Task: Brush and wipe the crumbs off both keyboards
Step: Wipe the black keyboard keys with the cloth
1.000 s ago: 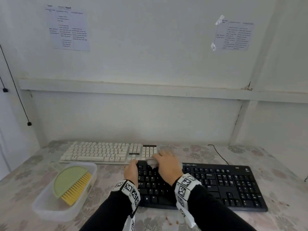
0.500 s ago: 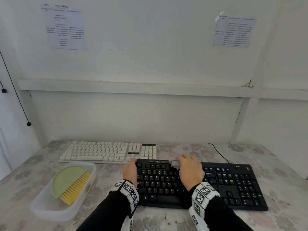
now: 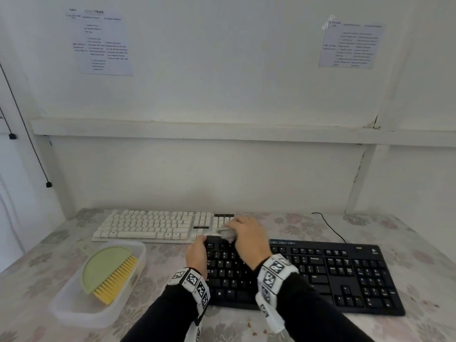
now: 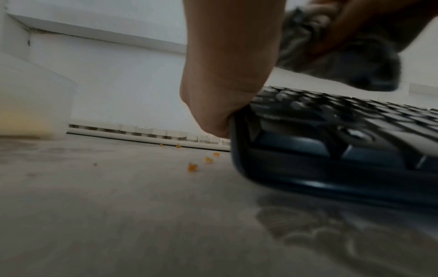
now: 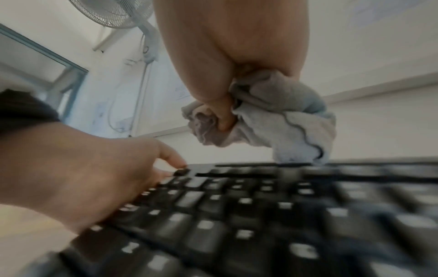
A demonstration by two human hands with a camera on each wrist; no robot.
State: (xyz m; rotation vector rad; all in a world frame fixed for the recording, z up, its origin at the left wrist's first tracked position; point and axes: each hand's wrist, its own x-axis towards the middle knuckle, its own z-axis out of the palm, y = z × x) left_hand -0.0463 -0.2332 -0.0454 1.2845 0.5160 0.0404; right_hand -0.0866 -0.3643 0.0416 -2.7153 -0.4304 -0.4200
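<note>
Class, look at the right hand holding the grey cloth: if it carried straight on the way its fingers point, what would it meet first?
Probably the white keyboard: the right hand with the cloth points at its number-pad end, though depth is unclear.

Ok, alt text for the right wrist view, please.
The right hand grips a bunched grey cloth above the far edge of a black keyboard, while the left hand holds the keyboard's left end. A wall fan shows behind.

Head high; wrists low, keyboard-level.
</note>
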